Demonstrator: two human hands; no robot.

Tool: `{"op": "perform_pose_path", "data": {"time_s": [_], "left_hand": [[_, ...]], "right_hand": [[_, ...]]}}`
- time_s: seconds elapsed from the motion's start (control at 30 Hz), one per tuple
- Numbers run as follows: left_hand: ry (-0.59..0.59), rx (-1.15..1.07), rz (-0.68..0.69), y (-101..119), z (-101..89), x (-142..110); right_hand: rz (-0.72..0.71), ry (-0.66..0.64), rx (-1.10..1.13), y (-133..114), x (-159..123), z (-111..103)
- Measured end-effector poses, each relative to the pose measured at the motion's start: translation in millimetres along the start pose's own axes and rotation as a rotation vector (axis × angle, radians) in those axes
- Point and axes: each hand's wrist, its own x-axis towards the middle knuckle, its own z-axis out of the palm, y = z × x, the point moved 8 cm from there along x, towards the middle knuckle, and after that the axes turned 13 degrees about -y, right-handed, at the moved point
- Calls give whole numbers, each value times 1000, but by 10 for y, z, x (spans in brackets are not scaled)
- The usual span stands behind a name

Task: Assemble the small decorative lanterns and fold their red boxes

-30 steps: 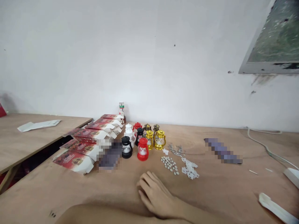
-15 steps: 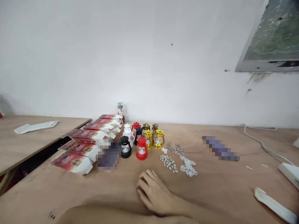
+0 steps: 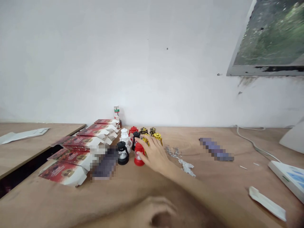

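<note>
My right hand (image 3: 154,155) reaches forward over a cluster of small toy lanterns on the wooden table (image 3: 71,202). Its fingers are stretched out and spread, lying against the front red lantern (image 3: 137,160) and the gold lanterns (image 3: 157,136) behind it; I see no grip on any of them. A black lantern (image 3: 123,153) and a white lantern (image 3: 124,138) stand just left of the hand. My left hand (image 3: 161,215) is a blurred shape at the bottom edge, and its fingers cannot be made out.
Red and white cartons (image 3: 71,155) lie in a row left of the lanterns. Right of my hand lie metal hooks (image 3: 174,152) and small white pieces (image 3: 187,167). A white cable (image 3: 251,141), a white device (image 3: 287,177) and a white strip (image 3: 266,202) lie at the right. A second table (image 3: 28,145) stands at left.
My right hand has lifted from the table near me and moved forward to the lanterns, now covering the round metal pieces. The view has shifted slightly right.
</note>
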Motion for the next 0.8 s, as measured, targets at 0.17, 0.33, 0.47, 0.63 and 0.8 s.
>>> {"op": "perform_pose_path", "data": {"time_s": [0.17,0.33,0.47,0.63,0.8], "left_hand": [[582,-1213,-244,-687,-437,-234],[718,-1487,-211,-741,-483,-234],[780,-1481,-313,-748,-450,-295],[853,-1423,-286,-745,-529,-315],[899,-1316,-241,-722,-612,-337]], "right_hand": [[62,-252,-5,65,134,268],[-69,-16,-99,-231,-452,205],[-392,117,-97,-538,-894,122],[-208,174,-7,-59,-938,63],[195,20,-159,598,-912,296]]}}
